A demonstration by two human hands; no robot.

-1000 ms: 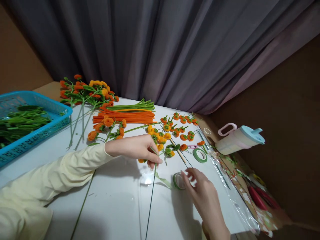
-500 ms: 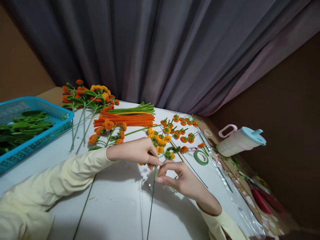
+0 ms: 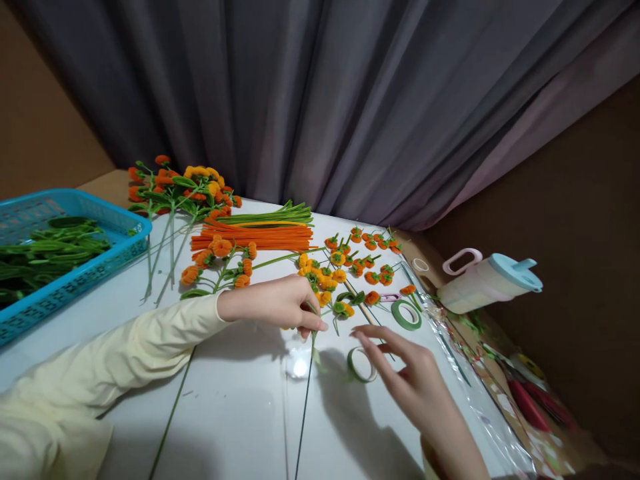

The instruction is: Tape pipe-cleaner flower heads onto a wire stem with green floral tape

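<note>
My left hand (image 3: 295, 308) is closed in a pinch around a thin green stem (image 3: 307, 393) that runs down toward the table's near edge. A short pale-green end of tape (image 3: 316, 357) clings to the stem just under those fingertips. My right hand (image 3: 413, 373) hovers to the right, apart from the stem, fingers loosely extended and holding nothing visible. Beside it a roll of green floral tape (image 3: 362, 365) stands on the table. Yellow fuzzy flower heads (image 3: 326, 280) lie just beyond my left hand, partly hidden by it.
At left sits a blue basket (image 3: 125, 248) of green leaves. Orange pipe cleaners (image 3: 253, 237) and finished flower stems (image 3: 173, 190) lie at the back. Orange flower heads (image 3: 370, 263), another green tape roll (image 3: 406, 315), a lidded cup (image 3: 487, 283) and red-handled tool (image 3: 530, 405) are at right.
My right hand has let go of the stem and moved right and down, its fingers parting. The tape roll beneath it now shows. My left hand keeps its pinch in nearly the same place.
</note>
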